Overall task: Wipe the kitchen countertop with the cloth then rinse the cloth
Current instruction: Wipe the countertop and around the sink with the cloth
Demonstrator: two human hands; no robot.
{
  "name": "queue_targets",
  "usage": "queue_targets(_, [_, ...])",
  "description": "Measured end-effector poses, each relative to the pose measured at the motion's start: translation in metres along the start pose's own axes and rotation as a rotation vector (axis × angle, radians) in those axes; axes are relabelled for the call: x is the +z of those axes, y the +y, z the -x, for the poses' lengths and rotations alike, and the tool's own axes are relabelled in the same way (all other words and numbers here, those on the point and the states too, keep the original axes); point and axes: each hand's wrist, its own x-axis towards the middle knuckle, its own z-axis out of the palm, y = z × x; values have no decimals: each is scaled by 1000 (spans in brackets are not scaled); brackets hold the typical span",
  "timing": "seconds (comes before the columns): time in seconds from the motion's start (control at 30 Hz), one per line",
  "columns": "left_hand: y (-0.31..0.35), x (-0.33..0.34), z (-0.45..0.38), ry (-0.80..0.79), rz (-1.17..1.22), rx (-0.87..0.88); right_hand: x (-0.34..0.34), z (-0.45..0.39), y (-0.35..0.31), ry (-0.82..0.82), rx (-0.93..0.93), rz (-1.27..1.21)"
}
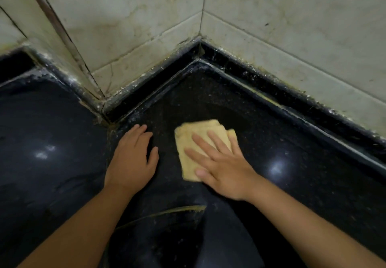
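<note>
A folded yellow cloth [189, 142] lies flat on the black speckled countertop [282, 163], near an inner corner of the wall. My right hand [221, 163] presses on the cloth with straight, spread fingers, covering its right half. Flat on the bare counter just left of the cloth rests my left hand [131, 159], fingers straight and holding nothing. The cloth's edges look slightly blurred.
A low black upstand [271, 86] runs along the stained cream tiled walls [146, 27] and meets in the corner. A jutting wall section with a pipe [54, 25] stands at the left. A curved seam [167, 213] crosses the counter near my forearms.
</note>
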Motion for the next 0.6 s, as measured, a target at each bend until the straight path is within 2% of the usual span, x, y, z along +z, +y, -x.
queue_targets(0.07, [3, 1, 2, -2, 11, -6, 6, 39, 25, 10, 52, 74])
queue_targets(0.13, [7, 1, 5, -12, 30, -23, -1, 49, 47, -64, 257, 69])
queue_targets(0.2, [10, -3, -1, -18, 36, -21, -11, 30, 52, -56, 495, -50])
queue_targets(0.27, [11, -7, -8, -16, 29, -19, -18, 0, 36, 6, 562, -93])
queue_targets(0.43, [13, -10, -14, -71, -52, -21, 3, -9, -27, 30, 329, -87])
queue_targets(0.5, [16, -17, -19, -136, -108, -20, 25, 17, -50, 163, 237, 29])
queue_targets(0.6, [21, -32, -25, -286, -246, 3, 57, 73, -91, 128, 139, 16])
